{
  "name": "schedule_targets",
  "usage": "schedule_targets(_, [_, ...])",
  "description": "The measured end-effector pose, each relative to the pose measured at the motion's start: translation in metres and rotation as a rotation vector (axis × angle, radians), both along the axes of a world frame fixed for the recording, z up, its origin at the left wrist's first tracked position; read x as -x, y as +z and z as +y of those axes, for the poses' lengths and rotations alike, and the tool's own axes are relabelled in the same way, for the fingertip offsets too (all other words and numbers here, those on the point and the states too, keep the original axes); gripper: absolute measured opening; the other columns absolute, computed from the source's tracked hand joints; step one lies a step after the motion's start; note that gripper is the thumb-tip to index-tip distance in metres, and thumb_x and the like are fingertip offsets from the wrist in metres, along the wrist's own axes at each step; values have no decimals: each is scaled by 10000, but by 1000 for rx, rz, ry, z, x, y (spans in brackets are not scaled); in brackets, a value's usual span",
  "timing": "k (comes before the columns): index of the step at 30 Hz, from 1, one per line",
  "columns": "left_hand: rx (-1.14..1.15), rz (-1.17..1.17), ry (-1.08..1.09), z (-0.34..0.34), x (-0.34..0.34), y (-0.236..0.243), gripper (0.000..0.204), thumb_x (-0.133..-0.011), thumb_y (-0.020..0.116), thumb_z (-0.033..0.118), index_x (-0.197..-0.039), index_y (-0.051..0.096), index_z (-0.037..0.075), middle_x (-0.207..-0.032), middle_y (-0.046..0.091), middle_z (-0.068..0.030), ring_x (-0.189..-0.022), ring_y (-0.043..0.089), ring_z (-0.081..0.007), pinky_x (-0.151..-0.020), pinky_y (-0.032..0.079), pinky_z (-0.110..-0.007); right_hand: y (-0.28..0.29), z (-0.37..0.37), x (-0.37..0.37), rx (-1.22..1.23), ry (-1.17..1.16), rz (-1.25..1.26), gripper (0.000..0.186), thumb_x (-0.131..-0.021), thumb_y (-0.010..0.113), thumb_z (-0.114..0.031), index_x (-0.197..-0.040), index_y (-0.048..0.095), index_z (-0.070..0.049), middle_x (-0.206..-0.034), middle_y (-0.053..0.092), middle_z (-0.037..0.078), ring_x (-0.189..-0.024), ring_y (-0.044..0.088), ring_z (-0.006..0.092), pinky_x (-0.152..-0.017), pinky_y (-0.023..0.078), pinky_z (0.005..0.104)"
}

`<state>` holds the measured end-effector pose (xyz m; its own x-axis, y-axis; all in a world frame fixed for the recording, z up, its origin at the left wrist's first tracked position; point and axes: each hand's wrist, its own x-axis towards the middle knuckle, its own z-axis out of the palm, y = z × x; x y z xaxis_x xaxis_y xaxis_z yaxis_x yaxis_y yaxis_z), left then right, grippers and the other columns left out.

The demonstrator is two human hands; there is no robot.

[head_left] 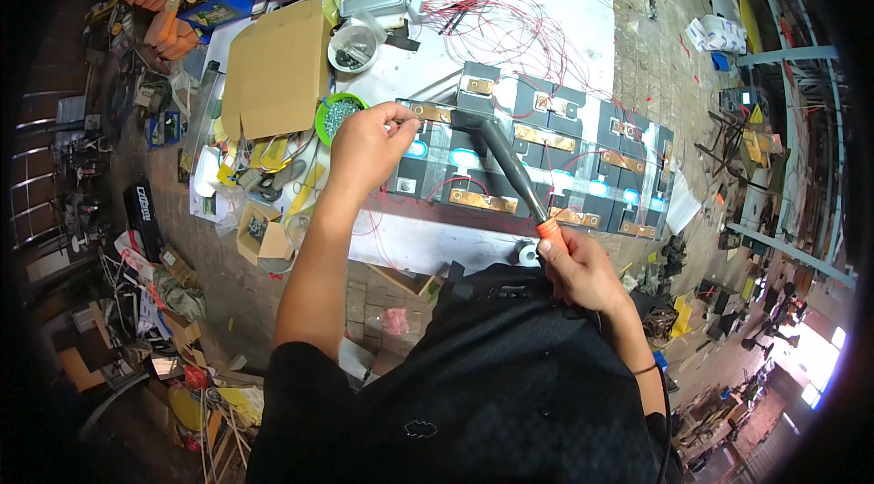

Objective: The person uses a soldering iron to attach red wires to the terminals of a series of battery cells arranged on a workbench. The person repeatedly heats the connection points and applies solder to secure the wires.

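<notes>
A block of dark battery cells [537, 197] lies on the white table, with copper busbars [482, 202] and clear tape across its top. My right hand [583, 270], at the block's near edge, is wrapped around the orange grip of a long wrench [510, 161]. Its black shaft slants up and left over the cells, and its head rests by a busbar [430, 112] at the upper left. Beside that busbar is my left hand [373, 142], its fingers curled together in a pinch. What they hold, if anything, is too small to make out.
A green bowl of small metal hardware [339, 115] stands left of the cells, near an open cardboard box [278, 70]. Behind it is a clear tub [355, 45]. Thin red wires [519, 24] tangle across the far table. A small cardboard box [264, 234] sits at lower left.
</notes>
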<state>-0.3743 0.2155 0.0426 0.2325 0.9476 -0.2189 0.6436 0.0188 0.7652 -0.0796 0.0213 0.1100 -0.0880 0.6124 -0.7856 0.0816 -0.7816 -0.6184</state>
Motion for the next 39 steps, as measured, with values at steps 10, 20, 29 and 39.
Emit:
schedule_targets(10, [-33,59,-25,12,-5,-1,233,-932,748,234,-1054,792,40,-754,712,-56,-644,623,-118,-612,492,-297,-8,4,-4,-61,106,-128,389,-1075,617,-408,-996,625,-27,-699,523,-34,-622,464,73,-547,384,300])
schedule_targets(20, [-78,118,-76,20,-8,5,230,-916,761,227,-1034,800,33,-756,739,-66,-646,647,-121,-614,501,-303,-4,9,-3,-77,185,-240,442,-1068,615,-440,-1023,651,-2,-728,553,10,-670,496,109,-594,425,335])
schedule_targets(29, [-34,122,-80,23,-7,-1,204,-902,738,283,-1005,818,125,-725,725,-100,-649,689,-262,-620,516,-389,-9,11,-3,-153,237,-316,452,-1061,623,-430,-1029,652,20,-796,636,114,-737,579,182,-686,491,390])
schedule_targets(39, [-50,95,-66,22,-9,-4,199,-899,742,263,-1004,815,111,-801,760,-103,-692,713,-259,-649,536,-374,-24,4,-1,-200,244,-384,473,-1046,629,-450,-1008,654,21,-841,677,228,-785,677,368,-727,519,456])
